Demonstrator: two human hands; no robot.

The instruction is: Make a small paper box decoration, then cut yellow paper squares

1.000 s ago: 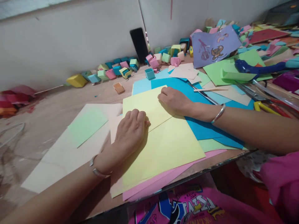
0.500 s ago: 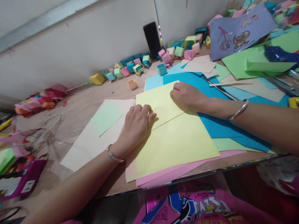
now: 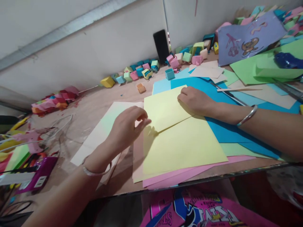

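Observation:
A pale yellow paper sheet [image 3: 184,148] lies on a stack of coloured sheets, its far half folded over into a flap [image 3: 163,108]. My right hand [image 3: 195,101] rests with curled fingers on the flap's right edge and presses it down. My left hand [image 3: 125,127] hovers just above the flap's left end, at the crease, with loosely curled fingers and nothing in them. Both wrists wear a silver bangle. Under the yellow sheet lie a pink sheet [image 3: 180,176] and a blue sheet [image 3: 227,132].
A cream sheet [image 3: 94,142] lies to the left. Small folded paper boxes [image 3: 146,69] line the wall beside a black phone [image 3: 161,46]. Green paper [image 3: 260,66], a purple drawing [image 3: 248,37] and a blue tool [image 3: 286,60] crowd the right. A purple box [image 3: 38,176] sits at left; the table edge [image 3: 213,178] is close.
My left hand has lifted off the yellow flap's crease and now hangs above it. The right hand stays on the flap. The view has swung left.

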